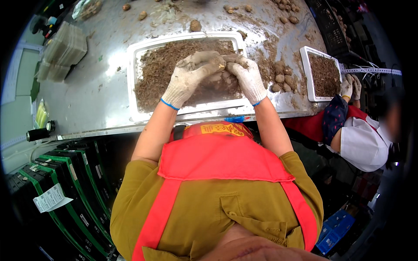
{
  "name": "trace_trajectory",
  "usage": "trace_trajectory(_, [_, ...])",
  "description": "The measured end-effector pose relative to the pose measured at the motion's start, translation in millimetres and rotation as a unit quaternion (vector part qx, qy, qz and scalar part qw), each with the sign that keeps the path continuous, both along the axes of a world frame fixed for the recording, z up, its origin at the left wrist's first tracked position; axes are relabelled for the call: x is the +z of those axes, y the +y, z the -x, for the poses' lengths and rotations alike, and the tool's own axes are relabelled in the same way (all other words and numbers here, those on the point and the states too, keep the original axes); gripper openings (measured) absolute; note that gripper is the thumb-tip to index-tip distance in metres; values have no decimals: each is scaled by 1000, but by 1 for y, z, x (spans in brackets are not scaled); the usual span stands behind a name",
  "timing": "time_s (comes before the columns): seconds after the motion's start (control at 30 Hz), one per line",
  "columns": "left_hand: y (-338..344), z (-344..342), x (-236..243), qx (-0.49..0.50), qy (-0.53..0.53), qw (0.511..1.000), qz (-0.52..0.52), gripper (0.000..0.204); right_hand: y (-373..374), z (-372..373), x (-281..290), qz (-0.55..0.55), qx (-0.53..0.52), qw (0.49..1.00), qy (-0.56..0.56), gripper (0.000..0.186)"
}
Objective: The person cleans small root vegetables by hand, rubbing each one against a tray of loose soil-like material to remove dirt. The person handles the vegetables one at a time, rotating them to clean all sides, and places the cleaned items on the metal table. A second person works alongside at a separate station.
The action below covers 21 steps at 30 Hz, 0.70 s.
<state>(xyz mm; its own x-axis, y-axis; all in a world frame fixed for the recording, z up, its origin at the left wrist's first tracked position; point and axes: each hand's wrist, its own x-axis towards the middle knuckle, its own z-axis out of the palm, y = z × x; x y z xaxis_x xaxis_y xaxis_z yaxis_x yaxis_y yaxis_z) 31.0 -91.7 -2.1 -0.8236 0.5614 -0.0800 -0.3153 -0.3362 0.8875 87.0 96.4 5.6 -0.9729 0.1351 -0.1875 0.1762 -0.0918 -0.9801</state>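
Note:
Both hands wear soiled white knit gloves with blue cuffs. Above a white foam tray (132, 82) my left hand (191, 74) and my right hand (249, 77) meet at the fingertips. Their fingers are closed together around something small that I cannot make out. Brown shredded bedding (152, 74) fills the tray. Beneath my hands, some roundish brown lumps (220, 82) lie in the bedding, partly hidden and blurred.
Loose round brown lumps (280, 78) lie in scattered bedding right of the tray; a single lump (195, 25) sits behind it. Stacked clear plastic containers (65, 48) stand at left. At right, a co-worker's gloved hands (350, 87) are beside another filled foam tray (310, 78).

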Motion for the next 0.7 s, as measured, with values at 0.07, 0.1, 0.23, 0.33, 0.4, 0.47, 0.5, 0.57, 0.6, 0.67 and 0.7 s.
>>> trace_trajectory(0.07, [1,1,0,-1,30,999,23,33,1,-1,-1,11,-2,1000,0,27])
trace_trajectory(0.1, [2,3,0,-2,46,998,34,33,2,-1,0,16,-3,1000,1,28])
trace_trajectory(0.23, [2,5,0,19,110,990,90,34,6,-2,2,-24,21,999,-7,35])
trace_trajectory(0.33, [3,5,-1,-2,115,989,93,34,2,-2,0,-197,38,976,85,43])
trace_trajectory(0.4, [7,5,-13,-13,148,984,97,34,-1,1,-15,-371,30,907,196,48])
trace_trajectory(0.47, [5,5,-19,-7,135,978,160,33,-7,-6,-20,-159,38,984,77,55])
trace_trajectory(0.5, [6,8,-21,-32,134,972,191,33,-14,-9,-25,-125,21,985,119,54])
trace_trajectory(0.57, [6,5,-13,-54,107,976,180,33,-21,-11,-22,-102,34,979,170,48])
trace_trajectory(0.6, [7,0,-7,-53,79,986,137,33,-26,-12,-22,-89,43,976,194,45])
trace_trajectory(0.67, [6,-2,-17,-67,-3,990,126,35,-21,-13,-14,-65,38,985,154,41])
trace_trajectory(0.7, [8,-3,-12,-91,-6,993,71,39,-22,-14,-8,-30,29,990,136,38])
